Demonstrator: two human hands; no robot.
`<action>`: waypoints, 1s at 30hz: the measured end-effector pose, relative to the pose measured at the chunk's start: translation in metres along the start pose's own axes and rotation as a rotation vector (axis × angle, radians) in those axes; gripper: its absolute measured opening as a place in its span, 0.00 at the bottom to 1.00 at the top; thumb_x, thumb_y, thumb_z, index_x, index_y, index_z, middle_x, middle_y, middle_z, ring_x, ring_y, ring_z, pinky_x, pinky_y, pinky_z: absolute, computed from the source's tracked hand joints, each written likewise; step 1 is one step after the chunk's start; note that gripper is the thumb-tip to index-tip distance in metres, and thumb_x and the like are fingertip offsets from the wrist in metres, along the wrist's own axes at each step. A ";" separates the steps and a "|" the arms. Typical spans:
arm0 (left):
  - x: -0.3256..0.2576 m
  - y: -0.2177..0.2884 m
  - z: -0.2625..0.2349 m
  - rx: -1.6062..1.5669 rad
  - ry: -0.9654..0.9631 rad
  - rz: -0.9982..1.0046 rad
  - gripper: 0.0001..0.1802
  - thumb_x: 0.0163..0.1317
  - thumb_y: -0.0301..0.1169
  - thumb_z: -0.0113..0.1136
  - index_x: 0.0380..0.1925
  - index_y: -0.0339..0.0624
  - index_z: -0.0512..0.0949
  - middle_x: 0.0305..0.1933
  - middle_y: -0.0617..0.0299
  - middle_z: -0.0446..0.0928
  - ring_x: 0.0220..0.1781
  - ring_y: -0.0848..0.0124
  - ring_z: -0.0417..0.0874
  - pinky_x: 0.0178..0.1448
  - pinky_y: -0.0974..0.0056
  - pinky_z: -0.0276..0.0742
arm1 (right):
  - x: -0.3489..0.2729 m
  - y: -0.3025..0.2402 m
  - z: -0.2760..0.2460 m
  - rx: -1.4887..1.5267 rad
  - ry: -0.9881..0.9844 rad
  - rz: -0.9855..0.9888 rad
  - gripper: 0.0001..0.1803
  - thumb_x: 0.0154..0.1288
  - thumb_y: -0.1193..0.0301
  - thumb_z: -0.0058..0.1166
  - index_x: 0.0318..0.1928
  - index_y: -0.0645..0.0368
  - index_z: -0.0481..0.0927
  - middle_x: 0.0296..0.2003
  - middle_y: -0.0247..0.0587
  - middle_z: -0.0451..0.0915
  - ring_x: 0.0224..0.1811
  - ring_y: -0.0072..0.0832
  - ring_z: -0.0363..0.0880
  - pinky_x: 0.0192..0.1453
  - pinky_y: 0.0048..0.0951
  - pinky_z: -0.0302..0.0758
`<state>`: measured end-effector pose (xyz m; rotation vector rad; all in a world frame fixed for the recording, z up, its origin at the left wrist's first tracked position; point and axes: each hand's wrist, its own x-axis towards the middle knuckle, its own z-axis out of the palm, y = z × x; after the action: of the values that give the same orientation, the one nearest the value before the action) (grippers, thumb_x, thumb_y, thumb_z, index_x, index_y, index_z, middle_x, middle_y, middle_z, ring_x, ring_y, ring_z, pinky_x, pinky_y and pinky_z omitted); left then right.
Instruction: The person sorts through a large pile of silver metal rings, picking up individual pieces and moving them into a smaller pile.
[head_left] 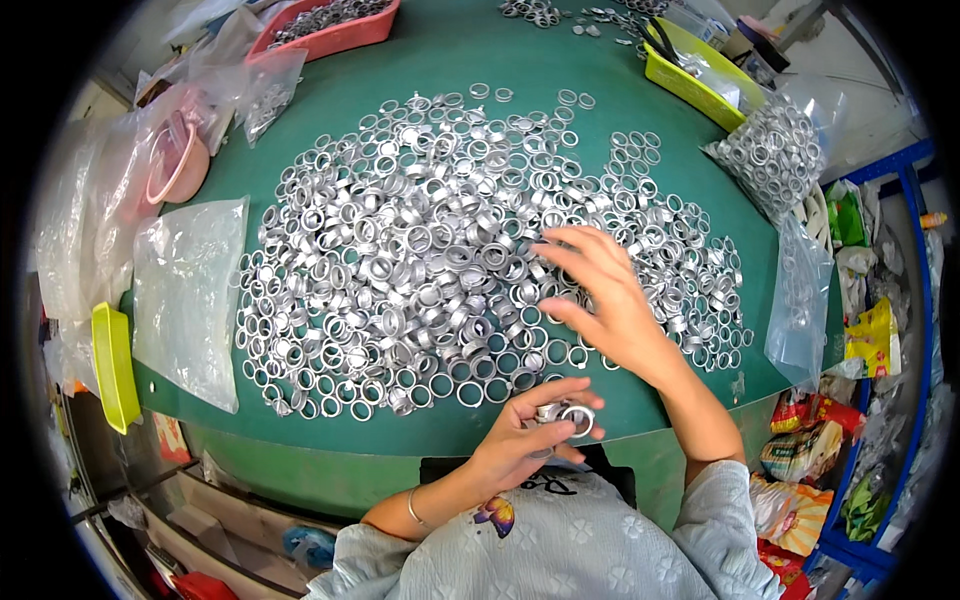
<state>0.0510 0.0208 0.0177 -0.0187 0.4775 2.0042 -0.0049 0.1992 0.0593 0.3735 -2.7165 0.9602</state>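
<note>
A wide heap of silver metal rings (pixel 430 250) covers the middle of the green table. Close to the table's front edge, my left hand (pixel 530 425) is closed around a few of the same rings (pixel 575 420), one of them facing up near the fingertips. My right hand (pixel 605 300) is over the right part of the heap with thumb and fingers apart. I see no ring between its fingers; whether the fingertips touch the heap I cannot tell.
A clear bag filled with rings (pixel 775 150) lies at the right edge, below a yellow-green basket (pixel 700 70). At the far left are a red tray (pixel 325 30) of parts and a pink bowl (pixel 180 165). A flat plastic bag (pixel 190 300) lies on the left.
</note>
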 end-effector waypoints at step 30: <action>-0.013 0.018 -0.019 -0.098 0.053 0.070 0.09 0.61 0.30 0.52 0.40 0.40 0.76 0.39 0.59 0.73 0.35 0.73 0.73 0.19 0.80 0.55 | -0.051 -0.014 0.009 1.614 0.046 0.607 0.07 0.64 0.72 0.46 0.40 0.63 0.74 0.44 0.52 0.75 0.38 0.26 0.76 0.42 0.25 0.73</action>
<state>0.0382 -0.0042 0.0092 -0.1175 0.4177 2.0993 0.0464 0.1910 0.0457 -0.2929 -1.3357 3.0116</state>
